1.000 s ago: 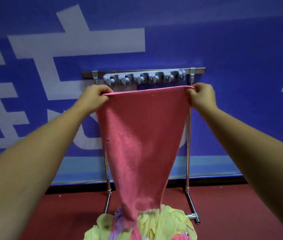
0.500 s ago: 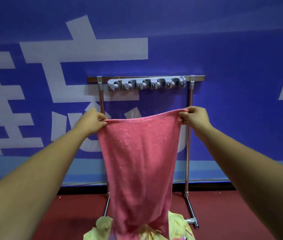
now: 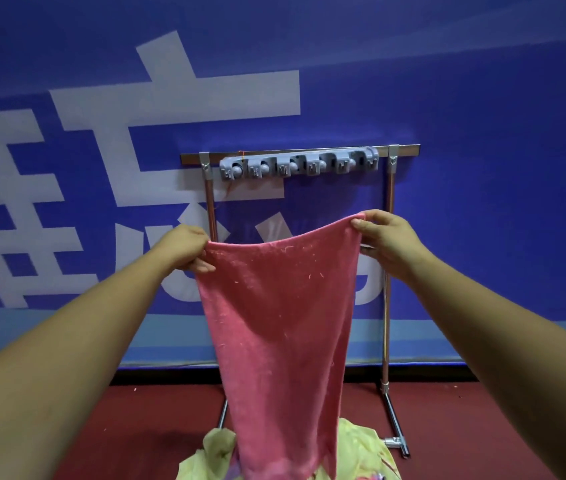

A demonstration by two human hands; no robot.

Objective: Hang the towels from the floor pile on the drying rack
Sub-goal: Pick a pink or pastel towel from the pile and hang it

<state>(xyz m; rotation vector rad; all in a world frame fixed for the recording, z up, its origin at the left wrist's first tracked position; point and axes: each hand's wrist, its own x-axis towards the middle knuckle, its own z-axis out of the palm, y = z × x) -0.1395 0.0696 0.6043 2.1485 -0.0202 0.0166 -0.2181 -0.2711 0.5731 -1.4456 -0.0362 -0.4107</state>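
The towel [image 3: 274,323] had dropped below the top of the rack [image 3: 390,188], its upper edge sagging; left hand [image 3: 184,251] and right hand [image 3: 388,240] each pinched a corner, its foot over the pile [image 3: 361,448]

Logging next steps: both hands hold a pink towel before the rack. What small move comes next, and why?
Probably raise the pink terry towel to the grey plastic clip strip; the left hand and right hand pinch its top corners, spread, below that strip.

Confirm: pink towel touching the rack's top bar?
Apart. Head view: towel top edge sags well below the bar, blue wall visible between.
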